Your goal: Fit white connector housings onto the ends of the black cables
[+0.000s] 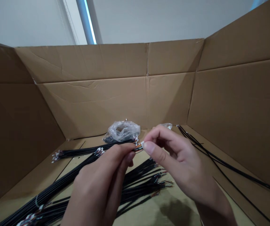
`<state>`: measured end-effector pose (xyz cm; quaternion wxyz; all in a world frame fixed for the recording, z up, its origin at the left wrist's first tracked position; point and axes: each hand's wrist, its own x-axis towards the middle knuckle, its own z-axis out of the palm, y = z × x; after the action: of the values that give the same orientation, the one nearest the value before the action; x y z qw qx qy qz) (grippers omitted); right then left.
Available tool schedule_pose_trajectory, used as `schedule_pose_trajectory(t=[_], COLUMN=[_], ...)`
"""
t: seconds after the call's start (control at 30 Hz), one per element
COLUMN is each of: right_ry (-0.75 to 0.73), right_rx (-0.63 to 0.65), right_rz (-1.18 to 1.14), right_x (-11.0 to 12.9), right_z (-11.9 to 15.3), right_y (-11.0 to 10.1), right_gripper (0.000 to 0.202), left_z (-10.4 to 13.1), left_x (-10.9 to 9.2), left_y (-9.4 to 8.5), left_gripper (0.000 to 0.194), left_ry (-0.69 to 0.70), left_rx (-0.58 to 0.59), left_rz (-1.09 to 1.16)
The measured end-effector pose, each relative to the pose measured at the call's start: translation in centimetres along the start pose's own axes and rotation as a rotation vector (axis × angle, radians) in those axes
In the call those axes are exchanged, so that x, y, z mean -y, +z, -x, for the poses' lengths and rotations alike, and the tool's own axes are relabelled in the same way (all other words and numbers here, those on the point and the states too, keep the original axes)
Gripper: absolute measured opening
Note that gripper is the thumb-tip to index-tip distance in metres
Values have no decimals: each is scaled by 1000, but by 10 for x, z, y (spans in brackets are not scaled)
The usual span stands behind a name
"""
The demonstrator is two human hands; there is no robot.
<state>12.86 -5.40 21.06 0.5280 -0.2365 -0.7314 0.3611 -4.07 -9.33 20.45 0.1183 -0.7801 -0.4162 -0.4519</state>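
My left hand (104, 175) pinches the coloured wires (138, 147) of a cable just behind its end. At the tip of those wires sits a small white connector (142, 144), gripped between the thumb and forefinger of my right hand (172, 157). Both hands are raised above the cardboard surface and meet near the middle of the view. Under and beside my left hand lie black cables (144, 185) with bare coloured wire ends pointing right. The rest of the held cable is hidden by my left hand.
A bundle of black cables (62, 180) runs along the left, another bundle (85, 151) with white connectors behind it. A clear plastic bag (123, 130) lies near the back wall. Loose black cables (231, 168) stretch along the right. Tall cardboard walls (97, 103) enclose the back and sides.
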Motion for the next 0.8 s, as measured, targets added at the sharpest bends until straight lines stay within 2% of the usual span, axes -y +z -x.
schedule_pose_trajectory(t=[0.17, 0.3, 0.47, 0.67, 0.8], right_ry=[40, 56, 112, 107, 77], right_rx=[-57, -67, -50, -57, 7], right_rz=[50, 71, 79, 48, 44], right_x=[-3, -4, -5, -6, -3], right_z=[0, 1, 0, -4, -5], right_y=[1, -1, -5, -9, -12], right_gripper=[17, 20, 20, 18, 23], left_z=[-1, 2, 3, -1, -1], left_x=[1, 3, 7, 6, 4], left_y=[9, 12, 16, 23, 22], left_gripper=[14, 16, 27, 14, 12], left_ry=[127, 175, 226, 178, 156], left_rx=[-54, -64, -14, -54, -62], left_rz=[-195, -277, -344, -269, -210])
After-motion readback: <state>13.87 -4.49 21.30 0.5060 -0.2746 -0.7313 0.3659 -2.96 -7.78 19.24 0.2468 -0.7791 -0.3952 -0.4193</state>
